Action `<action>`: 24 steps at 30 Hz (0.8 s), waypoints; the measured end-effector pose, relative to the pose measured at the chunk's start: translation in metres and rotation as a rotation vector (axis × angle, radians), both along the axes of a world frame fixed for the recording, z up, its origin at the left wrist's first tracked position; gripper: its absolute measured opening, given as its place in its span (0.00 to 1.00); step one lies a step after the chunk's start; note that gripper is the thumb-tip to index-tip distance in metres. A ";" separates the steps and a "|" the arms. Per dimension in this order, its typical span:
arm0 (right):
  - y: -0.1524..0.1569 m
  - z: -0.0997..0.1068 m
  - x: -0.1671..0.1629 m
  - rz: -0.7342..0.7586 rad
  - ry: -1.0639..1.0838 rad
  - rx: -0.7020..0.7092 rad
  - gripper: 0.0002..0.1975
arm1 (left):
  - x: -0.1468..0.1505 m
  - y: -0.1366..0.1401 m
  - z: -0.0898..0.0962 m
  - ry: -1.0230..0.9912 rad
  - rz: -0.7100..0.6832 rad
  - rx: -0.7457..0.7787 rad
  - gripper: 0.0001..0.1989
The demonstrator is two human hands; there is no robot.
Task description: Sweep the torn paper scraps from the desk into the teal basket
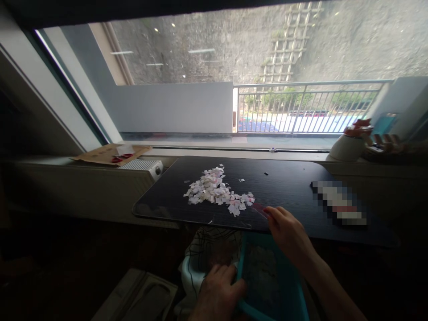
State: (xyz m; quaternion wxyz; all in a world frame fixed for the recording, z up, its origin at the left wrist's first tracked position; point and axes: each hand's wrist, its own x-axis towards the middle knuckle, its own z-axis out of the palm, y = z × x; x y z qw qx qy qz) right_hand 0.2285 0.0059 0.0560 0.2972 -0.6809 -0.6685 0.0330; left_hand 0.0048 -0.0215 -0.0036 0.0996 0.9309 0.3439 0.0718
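My right hand (286, 229) is closed on a thin, reddish see-through strip (259, 208) above the front of the dark table (284, 176). The strip's far end reaches the edge of a pile of small white paper scraps (207, 187); whether it touches them I cannot tell. A few scraps show pinkish marks. Below the table edge, my left hand (220, 285) has its fingers curled at the left rim of a teal plastic bin (294, 290). Pale pieces lie dimly inside the bin, too dark to make out.
A white container with a black-lined bag (197, 263) stands left of the bin. On the table's right lies a blurred-out object (339, 203). A white pot (347, 147) and a brown paper bag (100, 154) rest on the sill. A white heater (143, 166) adjoins the table's left.
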 end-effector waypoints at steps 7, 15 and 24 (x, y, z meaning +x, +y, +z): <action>-0.016 0.001 -0.019 0.078 0.036 0.008 0.14 | 0.008 0.003 0.007 -0.008 -0.055 -0.083 0.14; -0.018 -0.002 -0.022 0.117 0.034 0.024 0.13 | 0.014 0.005 0.008 0.001 -0.067 -0.108 0.14; -0.026 0.001 -0.028 0.109 0.060 0.013 0.13 | 0.014 0.003 0.007 -0.004 -0.046 -0.122 0.13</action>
